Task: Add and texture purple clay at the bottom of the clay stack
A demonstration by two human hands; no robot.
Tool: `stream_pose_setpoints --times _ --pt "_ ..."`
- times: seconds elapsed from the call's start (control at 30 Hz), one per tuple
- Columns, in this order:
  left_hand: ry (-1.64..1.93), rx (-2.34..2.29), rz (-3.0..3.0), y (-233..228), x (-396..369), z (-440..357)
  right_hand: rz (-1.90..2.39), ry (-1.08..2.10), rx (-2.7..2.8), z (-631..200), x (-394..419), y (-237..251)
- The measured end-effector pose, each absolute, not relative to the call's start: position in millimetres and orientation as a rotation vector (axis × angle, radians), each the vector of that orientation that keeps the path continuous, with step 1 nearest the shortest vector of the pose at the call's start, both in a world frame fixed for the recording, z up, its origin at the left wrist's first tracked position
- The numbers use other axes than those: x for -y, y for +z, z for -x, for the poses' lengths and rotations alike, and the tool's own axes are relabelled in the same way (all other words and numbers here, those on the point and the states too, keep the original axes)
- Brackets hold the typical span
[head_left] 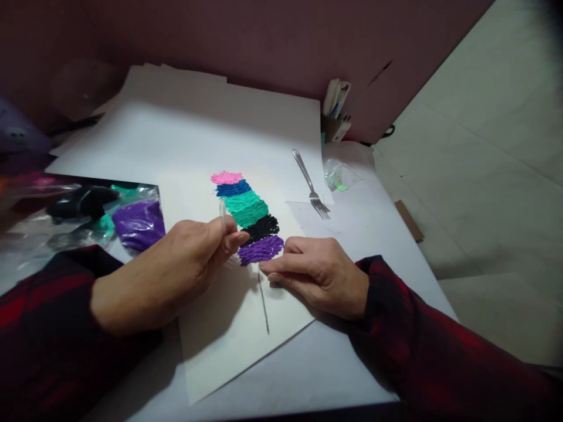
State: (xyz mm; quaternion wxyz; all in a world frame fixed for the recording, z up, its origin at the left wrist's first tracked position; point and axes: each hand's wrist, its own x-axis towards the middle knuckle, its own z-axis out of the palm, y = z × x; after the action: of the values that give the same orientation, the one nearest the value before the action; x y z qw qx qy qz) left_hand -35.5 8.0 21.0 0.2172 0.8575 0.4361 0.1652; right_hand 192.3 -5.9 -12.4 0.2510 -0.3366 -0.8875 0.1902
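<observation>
A sheet of cream paper [211,357] lies before me, bearing a column of textured clay [248,208] in pink, blue, green, black and purple bands. Below the purple band [261,250] runs a thin dark line [264,302]. My left hand [193,264] is closed around a slim, clear plastic-looking stick [223,214], its upper end poking out above the fingers; the kind of tool is unclear. My right hand [319,269] rests on the paper, thumb and fingers pinched together at the lower edge of the purple band. Whatever lies between those fingertips is hidden.
A metal fork [311,184] lies beyond my right hand, beside a small clear bag [341,176]. Large white sheets [197,111] cover the back. Bagged purple clay [138,225] and black clay [83,202] sit at left. Pens [338,99] stand by the wall.
</observation>
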Motion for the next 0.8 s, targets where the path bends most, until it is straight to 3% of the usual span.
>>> stream_pose_setpoints --times 0.37,0.8 --pt "0.629 -1.2 -2.404 23.0 -4.5 34.3 0.914 0.517 2.411 -192.8 6.6 -12.7" --pt "0.57 -1.137 -2.41 15.9 -8.1 32.5 0.926 0.507 2.43 -192.0 6.4 -11.5"
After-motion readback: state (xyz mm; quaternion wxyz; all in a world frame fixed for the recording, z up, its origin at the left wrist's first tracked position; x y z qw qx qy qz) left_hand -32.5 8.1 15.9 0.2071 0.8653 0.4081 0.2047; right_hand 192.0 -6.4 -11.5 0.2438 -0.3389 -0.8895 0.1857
